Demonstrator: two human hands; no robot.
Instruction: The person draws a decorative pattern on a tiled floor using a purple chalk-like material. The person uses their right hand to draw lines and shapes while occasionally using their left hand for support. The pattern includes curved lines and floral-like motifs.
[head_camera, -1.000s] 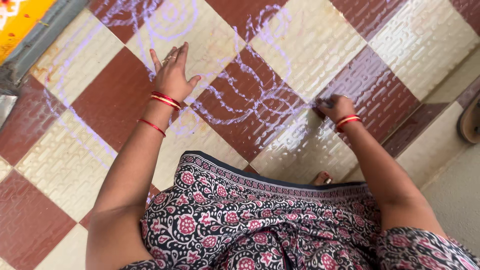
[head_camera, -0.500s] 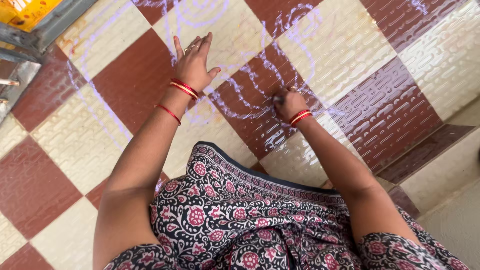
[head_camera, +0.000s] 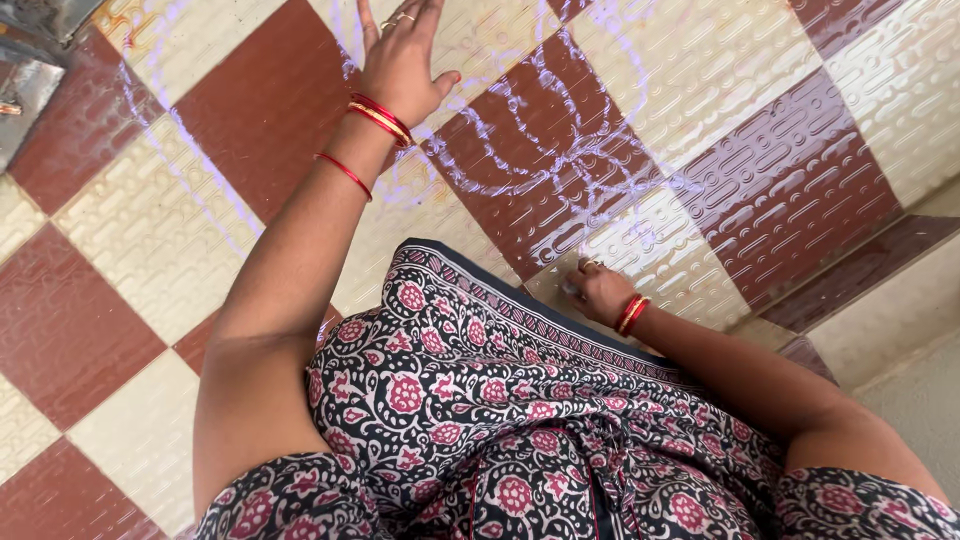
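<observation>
My left hand (head_camera: 402, 62) lies flat on the tiled floor (head_camera: 130, 240) at the top of the view, fingers spread, red bangles on the wrist. My right hand (head_camera: 596, 290) is low near the hem of my patterned dress (head_camera: 470, 400), fingers pinched on a small pale piece of chalk (head_camera: 570, 291) against a cream tile. White chalk lines (head_camera: 560, 150) form loops and curves over the brown and cream tiles between the two hands.
Brown and cream checkered tiles run in all directions. A grey metal edge (head_camera: 25, 70) shows at the top left. A plain concrete strip (head_camera: 910, 350) borders the tiles at the lower right.
My right hand has drawn back from the brown tile in the middle of the pattern to the cream tile near my dress. The view has shifted, so my left hand sits higher.
</observation>
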